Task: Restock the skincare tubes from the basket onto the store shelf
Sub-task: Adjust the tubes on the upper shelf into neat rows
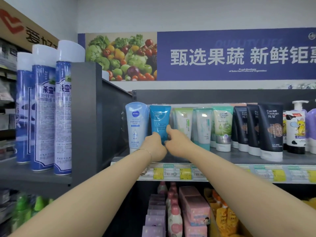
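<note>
My hands cover the blue tube's (159, 120) cap and lower label. The left hand (153, 144) and right hand (177, 141) grip it there, and most of my left fingers are out of sight. The price tags (172, 173) along the shelf (222, 156) front are too blurred to read. The banner (239, 55) is cut off at the right edge.

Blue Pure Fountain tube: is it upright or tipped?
Upright: the blue Pure Fountain tube stands crimped end up, parallel to the Nivea tube.
</note>
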A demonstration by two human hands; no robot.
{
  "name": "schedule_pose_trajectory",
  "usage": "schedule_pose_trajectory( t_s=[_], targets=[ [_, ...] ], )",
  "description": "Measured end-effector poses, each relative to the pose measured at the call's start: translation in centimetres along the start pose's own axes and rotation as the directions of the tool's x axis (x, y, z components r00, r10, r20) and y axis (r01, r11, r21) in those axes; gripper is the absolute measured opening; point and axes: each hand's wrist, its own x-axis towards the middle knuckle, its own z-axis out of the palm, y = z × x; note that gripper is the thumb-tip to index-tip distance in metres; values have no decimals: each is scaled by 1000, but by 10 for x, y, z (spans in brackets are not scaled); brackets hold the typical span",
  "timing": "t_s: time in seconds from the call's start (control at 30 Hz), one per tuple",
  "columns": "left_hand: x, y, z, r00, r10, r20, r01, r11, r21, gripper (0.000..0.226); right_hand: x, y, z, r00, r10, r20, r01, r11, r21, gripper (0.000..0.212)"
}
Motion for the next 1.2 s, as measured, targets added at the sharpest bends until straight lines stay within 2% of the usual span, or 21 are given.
schedule_pose_trajectory(
  t_s=[0.13, 0.3, 0.4, 0.47, 0.57, 0.63, 0.7, 0.77, 0.93, 1.0, 1.1, 1.2],
  targets=[
    [0, -2, 1, 1000, 5, -16, -5, 1000, -15, 28, 1, 4, 4, 1000, -3, -2, 3, 1000, -27, 67],
    [1, -5, 3, 1000, 14, -28, -16, 998, -56, 32, 0, 3, 4, 1000, -8, -10, 8, 1000, -11, 54],
    [-2, -5, 1, 1000, 12, -29, -13, 998, -60, 32, -3, 2, 4, 1000, -13, -6, 13, 1000, -19, 54],
    [-5, -4, -3, 999, 19, -48, -22, 998, -65, 31, -5, 1, 4, 998, -9, -56, 9, 1000, 6, 46],
    [-14, -3, -17, 994, 17, -107, -25, 997, -72, 31, -12, -4, 3, 975, 10, -222, 1, 999, 52, 33],
    [-23, -5, -29, 985, 10, -174, -11, 1000, -9, 22, -14, -9, 3, 965, -5, -262, 15, 999, 34, 38],
    [-32, -9, -42, 969, -6, -247, 28, 996, 87, 13, -16, -18, 5, 972, -31, -233, 37, 999, 24, 42],
    [-39, -15, -54, 958, -31, -286, 81, 983, 165, 14, -19, -29, 9, 981, -53, -186, 56, 998, 13, 41],
    [-45, -32, -69, 980, -78, -184, 126, 955, 269, 26, -27, -53, 26, 986, -108, -126, 108, 994, -14, 26],
    [-45, -36, -67, 989, -70, -131, 100, 966, 239, 32, -27, -59, 33, 991, -110, -72, 108, 994, -22, 37],
    [-42, -40, -62, 997, -57, -59, 61, 996, 71, 37, -27, -68, 39, 995, -100, 12, 100, 993, -62, 75],
    [-40, -46, -57, 999, -25, -27, 24, 999, -31, 46, -27, -70, 44, 994, -93, 60, 97, 992, -76, 88]
  ],
)
